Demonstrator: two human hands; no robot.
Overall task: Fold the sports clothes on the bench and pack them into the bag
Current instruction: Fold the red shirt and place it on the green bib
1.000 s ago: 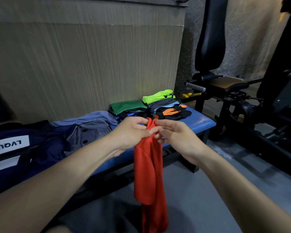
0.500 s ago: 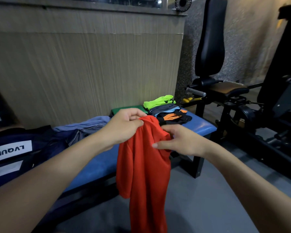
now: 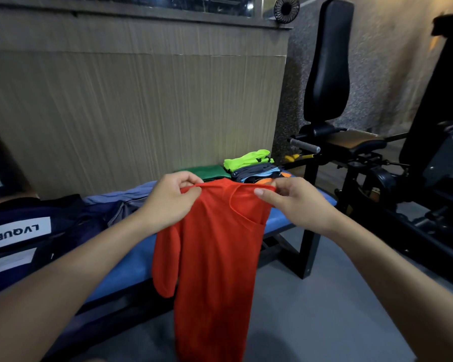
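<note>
Red shirt (image 3: 215, 257) hangs in the air before the bench (image 3: 280, 220), top edge stretched out, likely to square it for folding. Left hand (image 3: 171, 202) and right hand (image 3: 296, 202) each pinch a shoulder. Folded pile (image 3: 251, 165) sits at the bench's far end, bag (image 3: 16, 231) left.

The shirt (image 3: 215, 257) is matt red knit cloth. The bench (image 3: 131, 267) pad looks smooth blue vinyl. The wall (image 3: 141, 113) shows streaked wood grain.

The shirt (image 3: 215, 257) ran off the bottom edge. It hid part of the bench (image 3: 280, 218). The bag (image 3: 24, 236) was cut off at left.
</note>
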